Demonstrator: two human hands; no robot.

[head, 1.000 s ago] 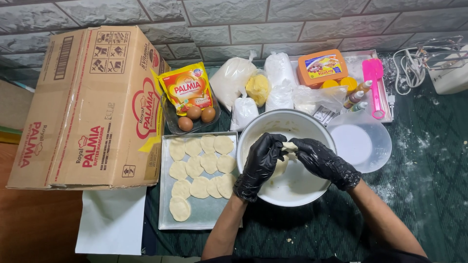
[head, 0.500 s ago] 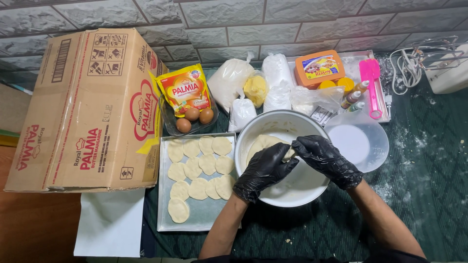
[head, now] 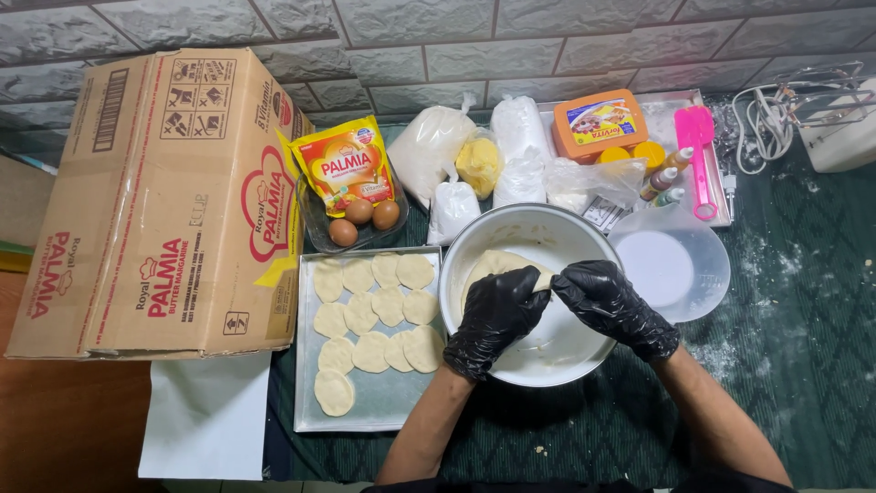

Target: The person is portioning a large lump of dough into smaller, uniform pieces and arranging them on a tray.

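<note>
**Soft dough, two-handed pinch**

Over the metal bowl (head: 534, 301), the pale dough (head: 497, 267) sat against the far wall — soft, light, probably tacky. The left hand (head: 495, 319) and right hand (head: 610, 306), black-gloved, were curled shut, pinching its edge.

Bowl (head: 538, 239) boxed in: tray (head: 370, 411) touching its left rim, bags (head: 474, 164) along the table's back edge, clear lid (head: 680, 265) right; front edge open.
</note>
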